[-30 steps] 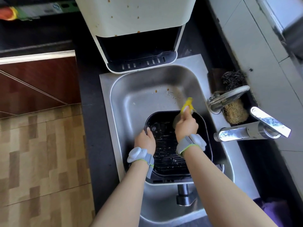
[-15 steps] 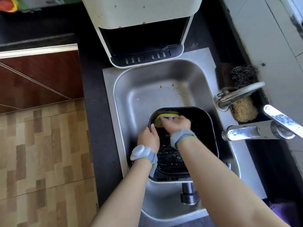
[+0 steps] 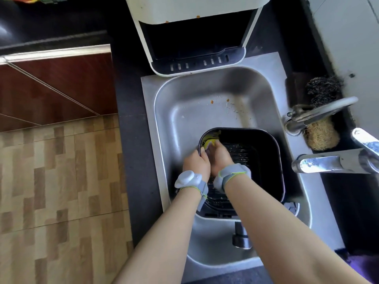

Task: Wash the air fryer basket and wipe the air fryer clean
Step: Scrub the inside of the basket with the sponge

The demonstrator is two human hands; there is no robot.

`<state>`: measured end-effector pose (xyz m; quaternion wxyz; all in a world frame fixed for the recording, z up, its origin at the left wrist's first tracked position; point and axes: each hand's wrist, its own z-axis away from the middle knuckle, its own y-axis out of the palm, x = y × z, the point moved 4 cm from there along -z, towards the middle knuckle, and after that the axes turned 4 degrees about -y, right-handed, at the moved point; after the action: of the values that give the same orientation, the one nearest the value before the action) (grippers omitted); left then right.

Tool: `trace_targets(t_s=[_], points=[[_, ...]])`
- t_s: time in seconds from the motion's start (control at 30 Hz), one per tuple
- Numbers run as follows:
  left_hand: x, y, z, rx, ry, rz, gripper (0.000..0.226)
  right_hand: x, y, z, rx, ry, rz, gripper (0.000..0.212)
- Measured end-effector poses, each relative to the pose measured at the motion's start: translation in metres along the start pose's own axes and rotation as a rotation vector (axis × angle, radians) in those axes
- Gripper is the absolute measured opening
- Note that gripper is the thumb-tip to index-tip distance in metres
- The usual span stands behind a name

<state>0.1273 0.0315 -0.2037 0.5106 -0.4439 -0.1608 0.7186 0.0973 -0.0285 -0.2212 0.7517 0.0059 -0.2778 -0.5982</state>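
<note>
The black air fryer basket [image 3: 264,160] sits in the steel sink [image 3: 184,111], its handle [image 3: 241,236] pointing toward me. My left hand [image 3: 195,163] grips the basket's left rim. Inside the basket, my right hand [image 3: 219,155] presses a yellow sponge [image 3: 209,142] into the far left corner. A ribbed grill plate [image 3: 240,152] lines the basket's bottom. The white air fryer [image 3: 194,23] stands on the counter behind the sink, its drawer slot empty and brown specks on its front.
Two chrome taps [image 3: 320,113] [image 3: 336,160] reach over the sink's right edge. A dark steel scourer [image 3: 322,89] and a tan fibre scrubber [image 3: 322,136] lie in a recess on the right. Food crumbs [image 3: 227,103] dot the sink floor. Wood-pattern floor lies to the left.
My right hand has swept the sponge from the basket's far right side across the far wall to the far left corner. My left hand stays on the left rim.
</note>
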Motion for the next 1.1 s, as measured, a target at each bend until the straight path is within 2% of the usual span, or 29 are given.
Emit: trace_targets(t_s=[0.07, 0.13, 0.17, 0.23, 0.3, 0.37, 0.5, 0.57, 0.63, 0.7, 0.77, 0.83, 0.87, 0.93, 1.0, 1.03, 1.1], points=[[0.003, 0.000, 0.000, -0.003, 0.003, 0.002, 0.043, 0.022, -0.015, -0.004, 0.007, -0.085, -0.270, 0.050], [0.005, 0.000, 0.001, 0.011, 0.001, 0.004, 0.043, 0.051, -0.044, -0.010, -0.133, -0.202, -0.546, 0.042], [0.004, 0.001, 0.001, 0.018, 0.013, 0.008, 0.043, 0.065, -0.055, -0.010, -0.199, -0.246, -0.627, 0.040], [0.003, -0.001, 0.001, 0.020, 0.031, 0.017, 0.041, 0.072, -0.058, -0.009, -0.236, -0.263, -0.626, 0.036], [0.002, -0.001, 0.002, 0.021, 0.035, 0.026, 0.039, 0.053, -0.046, -0.006, -0.261, -0.233, -0.346, 0.029], [0.001, -0.001, 0.001, 0.014, 0.034, 0.002, 0.039, 0.021, -0.022, 0.003, -0.228, -0.145, 0.131, 0.028], [-0.002, -0.002, 0.002, 0.015, 0.027, -0.019, 0.040, -0.005, -0.009, 0.010, -0.074, -0.102, 0.824, 0.035], [-0.003, -0.002, 0.003, 0.019, 0.007, -0.008, 0.042, -0.001, -0.014, 0.018, 0.028, -0.078, 1.154, 0.029], [-0.002, -0.002, 0.002, 0.021, -0.005, -0.007, 0.042, -0.011, -0.037, 0.025, 0.101, -0.022, 1.353, 0.017], [-0.002, -0.002, 0.002, 0.012, -0.006, -0.006, 0.042, -0.029, -0.064, 0.030, 0.123, 0.051, 1.620, 0.041], [-0.002, -0.001, 0.002, 0.006, 0.007, -0.012, 0.041, -0.034, -0.075, 0.026, 0.154, 0.030, 1.918, 0.053], [-0.003, -0.003, 0.001, 0.005, 0.013, -0.023, 0.041, -0.022, -0.066, 0.018, 0.086, 0.004, 2.119, 0.052], [-0.004, -0.001, 0.003, 0.011, 0.013, -0.018, 0.041, -0.012, -0.066, 0.018, -0.001, -0.034, 2.130, 0.052], [-0.003, -0.001, 0.002, 0.007, 0.021, -0.018, 0.042, -0.008, -0.058, 0.020, -0.079, -0.084, 2.251, 0.062], [-0.001, -0.002, 0.002, -0.001, 0.020, -0.014, 0.041, -0.022, -0.049, 0.020, 0.058, -0.157, 2.350, 0.072], [-0.001, -0.001, 0.000, -0.003, 0.019, -0.008, 0.040, -0.025, -0.043, 0.016, 0.141, -0.254, 2.353, 0.073], [0.000, 0.000, 0.000, -0.011, 0.008, -0.001, 0.040, -0.024, -0.035, 0.007, 0.201, -0.386, 2.295, 0.073]])
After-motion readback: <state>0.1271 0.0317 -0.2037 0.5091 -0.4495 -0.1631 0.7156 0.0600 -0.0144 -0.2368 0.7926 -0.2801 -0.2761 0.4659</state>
